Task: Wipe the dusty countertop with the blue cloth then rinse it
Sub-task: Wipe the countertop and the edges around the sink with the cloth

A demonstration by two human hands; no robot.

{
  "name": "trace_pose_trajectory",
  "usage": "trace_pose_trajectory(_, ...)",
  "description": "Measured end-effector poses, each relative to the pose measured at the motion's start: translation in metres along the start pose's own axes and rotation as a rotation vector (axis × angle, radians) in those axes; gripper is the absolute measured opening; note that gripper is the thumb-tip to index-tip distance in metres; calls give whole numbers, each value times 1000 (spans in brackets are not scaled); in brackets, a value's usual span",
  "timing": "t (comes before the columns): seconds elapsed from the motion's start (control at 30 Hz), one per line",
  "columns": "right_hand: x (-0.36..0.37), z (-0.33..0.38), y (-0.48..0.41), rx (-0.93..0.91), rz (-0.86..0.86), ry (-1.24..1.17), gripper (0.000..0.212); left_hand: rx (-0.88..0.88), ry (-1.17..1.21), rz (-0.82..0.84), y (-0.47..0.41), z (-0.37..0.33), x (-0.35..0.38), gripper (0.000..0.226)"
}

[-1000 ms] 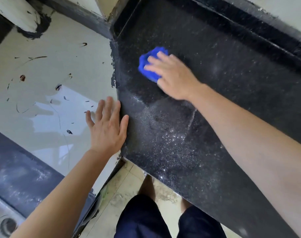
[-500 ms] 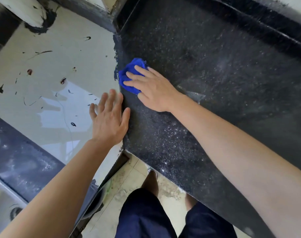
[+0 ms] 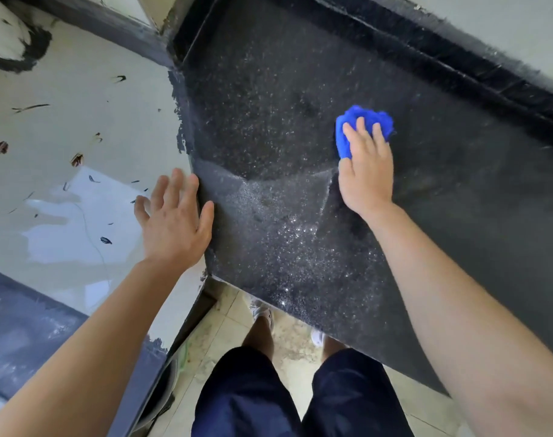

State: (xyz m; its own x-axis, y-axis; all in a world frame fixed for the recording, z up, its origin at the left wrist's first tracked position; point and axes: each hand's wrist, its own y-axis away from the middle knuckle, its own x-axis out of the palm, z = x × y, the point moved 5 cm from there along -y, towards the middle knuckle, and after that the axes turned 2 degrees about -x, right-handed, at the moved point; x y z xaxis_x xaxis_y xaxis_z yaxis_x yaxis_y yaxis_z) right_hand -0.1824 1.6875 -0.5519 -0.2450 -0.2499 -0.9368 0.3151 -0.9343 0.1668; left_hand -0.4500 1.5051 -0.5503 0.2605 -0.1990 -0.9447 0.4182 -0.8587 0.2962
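A bunched blue cloth [image 3: 380, 119] lies on the black speckled countertop [image 3: 268, 121], right of its middle. My right hand [image 3: 366, 171] presses flat on the cloth with straight fingers; most of the cloth is under my palm. A pale dusty patch [image 3: 287, 216] shows on the near part of the counter, while the far part looks darker. My left hand [image 3: 174, 222] rests flat, fingers spread, on the white surface beside the counter's left edge, thumb against that edge.
A white paint-stained panel [image 3: 64, 137] lies left of the counter. A raised black ledge [image 3: 458, 61] runs along the counter's far side under a pale wall. Below are my legs in dark shorts [image 3: 268, 395] on a tiled floor.
My right hand has slid the cloth from the counter's left edge to the right across the surface. My left hand has stayed in place.
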Motion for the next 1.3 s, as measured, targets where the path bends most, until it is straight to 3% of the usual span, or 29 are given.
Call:
trace_pose_trajectory(0.17, 49, 105, 72, -412, 164, 39, 62, 33, 26, 6, 3, 5, 0, 45)
trace_pose_trajectory(0.3, 33, 68, 59, -564, 231, 76, 62, 24, 41, 42, 2, 5, -4, 47)
trace_pose_trajectory(0.43, -17, -53, 14, -105, 23, -33, 59, 30, 18, 58, 1, 7, -5, 51)
trace_pose_trajectory(0.5, -33, -103, 6, 116, 12, -62, 58, 33, -5, 75, 0, 9, -4, 54)
trace_pose_trajectory(0.57, -34, -110, 6, 222, 8, -59, 57, 39, -24, 82, -1, 10, -3, 56)
trace_pose_trajectory(0.67, -18, -51, 30, 158, -61, 45, 56, 31, -30, 97, -1, 8, -2, 57)
trace_pose_trajectory(0.8, 26, 43, 104, -226, 109, 14, 58, -20, -19, 81, 12, -8, 0, 61)
trace_pose_trajectory(0.93, 15, 11, 121, -407, 233, -16, 57, 7, 5, 17, 46, -43, 8, 63)
trace_pose_trajectory(1.17, -43, -192, 109, 40, 186, 48, 59, 0, -11, 26, 131, -83, 41, 67)
trace_pose_trajectory(1.3, -35, -173, 111, 146, 104, 100, 64, -59, -14, 42, 176, -98, 55, 65)
